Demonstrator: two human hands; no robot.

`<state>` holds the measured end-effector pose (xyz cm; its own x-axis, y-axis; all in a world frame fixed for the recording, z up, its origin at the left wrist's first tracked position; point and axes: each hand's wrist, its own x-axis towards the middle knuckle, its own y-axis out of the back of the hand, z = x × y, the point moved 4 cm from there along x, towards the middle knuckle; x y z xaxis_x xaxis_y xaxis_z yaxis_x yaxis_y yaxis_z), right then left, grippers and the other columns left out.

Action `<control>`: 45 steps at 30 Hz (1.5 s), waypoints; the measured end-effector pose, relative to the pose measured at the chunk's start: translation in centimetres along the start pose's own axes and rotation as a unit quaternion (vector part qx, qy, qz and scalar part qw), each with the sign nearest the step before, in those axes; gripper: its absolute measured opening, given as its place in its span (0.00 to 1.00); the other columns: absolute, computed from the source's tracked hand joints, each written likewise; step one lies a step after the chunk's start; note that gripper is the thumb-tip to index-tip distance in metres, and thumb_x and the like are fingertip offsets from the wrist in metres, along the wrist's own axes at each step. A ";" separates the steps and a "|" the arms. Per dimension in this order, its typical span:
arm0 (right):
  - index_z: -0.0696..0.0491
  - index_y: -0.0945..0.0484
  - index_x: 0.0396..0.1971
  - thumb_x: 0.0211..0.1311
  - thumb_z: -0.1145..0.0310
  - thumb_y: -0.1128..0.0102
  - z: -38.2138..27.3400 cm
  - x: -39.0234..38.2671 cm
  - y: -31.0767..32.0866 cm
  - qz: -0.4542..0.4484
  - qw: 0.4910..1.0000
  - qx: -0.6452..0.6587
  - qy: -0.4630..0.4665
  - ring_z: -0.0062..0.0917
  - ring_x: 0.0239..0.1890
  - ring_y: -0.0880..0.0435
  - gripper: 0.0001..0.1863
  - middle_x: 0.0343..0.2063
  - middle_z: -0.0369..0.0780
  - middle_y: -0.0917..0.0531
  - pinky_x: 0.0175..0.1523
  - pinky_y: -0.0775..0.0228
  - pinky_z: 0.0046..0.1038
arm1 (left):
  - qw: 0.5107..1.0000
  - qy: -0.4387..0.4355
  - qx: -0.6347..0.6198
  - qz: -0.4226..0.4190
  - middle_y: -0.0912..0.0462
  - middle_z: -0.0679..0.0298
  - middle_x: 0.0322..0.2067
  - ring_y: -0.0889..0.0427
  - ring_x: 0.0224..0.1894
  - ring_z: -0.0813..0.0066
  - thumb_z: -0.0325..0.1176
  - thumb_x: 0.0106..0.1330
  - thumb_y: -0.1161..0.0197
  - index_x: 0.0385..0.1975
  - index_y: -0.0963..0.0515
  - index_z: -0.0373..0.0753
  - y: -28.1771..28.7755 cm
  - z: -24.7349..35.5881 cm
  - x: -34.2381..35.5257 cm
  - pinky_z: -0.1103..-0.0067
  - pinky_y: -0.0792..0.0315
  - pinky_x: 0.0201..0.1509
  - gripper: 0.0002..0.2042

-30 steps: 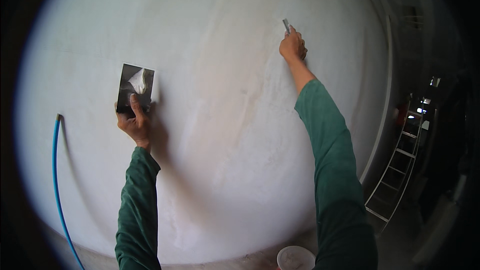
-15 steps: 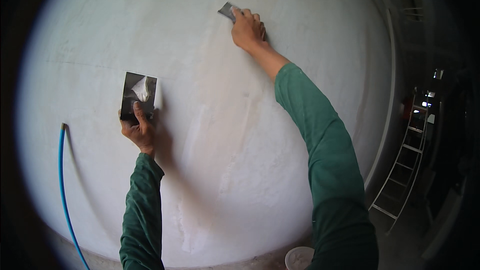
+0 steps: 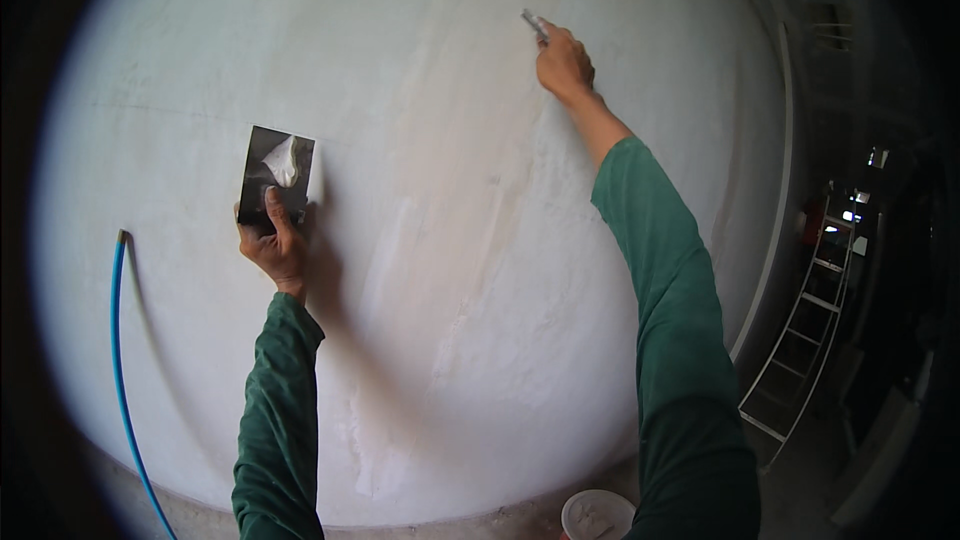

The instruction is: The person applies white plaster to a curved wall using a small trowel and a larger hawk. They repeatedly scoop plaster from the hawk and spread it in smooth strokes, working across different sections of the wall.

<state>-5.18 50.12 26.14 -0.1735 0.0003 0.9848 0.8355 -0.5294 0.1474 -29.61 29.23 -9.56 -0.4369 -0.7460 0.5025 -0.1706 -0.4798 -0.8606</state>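
My left hand (image 3: 276, 245) grips a dark rectangular metal plate (image 3: 257, 157), its thumb laid over the face. A lump of white putty (image 3: 284, 162) sticks to the plate's upper part. Higher up and to the right, my right hand (image 3: 566, 62) is closed around a putty knife (image 3: 533, 24). Only a narrow strip of that blade shows, so whether it touches the wall cannot be told. Behind both hands stands a pale plastered wall (image 3: 430, 240), with beige streaks and rough patches down its middle.
A blue hose (image 3: 118, 340) rises along the wall at the left. Below, close to my right sleeve, sits a white bucket (image 3: 598, 515) with pale material inside. A metal ladder (image 3: 803, 338) leans at the right, beyond the wall's edge, in a dark area.
My right hand has moved to the right with the putty knife, whose blade has turned to show a thinner side. My left hand and its plate are slightly higher in view.
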 end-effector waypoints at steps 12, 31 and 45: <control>0.42 0.27 0.70 0.66 0.79 0.45 -5.7 -24.1 -3.2 -0.033 0.970 -0.026 0.239 0.47 0.68 0.29 0.32 0.65 0.44 0.24 0.72 0.45 0.65 | 1.000 0.008 -0.011 0.002 0.14 0.65 0.31 0.20 0.29 0.82 0.36 0.76 0.33 0.40 0.20 0.33 -0.2 -0.4 -0.1 0.81 0.24 0.33 0.11; 0.51 0.22 0.63 0.69 0.75 0.41 4.1 -50.8 7.7 -0.168 0.962 0.211 -0.043 0.36 0.54 0.21 0.23 0.53 0.42 0.18 0.58 0.30 0.42 | 0.998 0.055 -0.040 0.006 0.13 0.63 0.41 0.18 0.39 0.77 0.38 0.77 0.34 0.49 0.19 0.30 -0.6 -1.5 -0.3 0.79 0.23 0.45 0.15; 0.58 0.22 0.52 0.73 0.72 0.34 9.0 -57.4 7.6 -0.065 0.437 0.764 -0.469 0.17 0.45 0.23 0.13 0.44 0.32 0.20 0.52 0.32 0.25 | 0.737 0.631 -0.107 -0.218 0.16 0.60 0.53 0.12 0.47 0.68 0.35 0.76 0.37 0.65 0.28 0.38 11.5 22.8 -27.8 0.68 0.14 0.45 0.21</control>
<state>15.84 53.74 -28.49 -0.5799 0.6741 0.4575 0.3470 0.7124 -0.6099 0.73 33.89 -31.51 -0.7494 0.5460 0.3744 -0.6139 -0.3613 -0.7019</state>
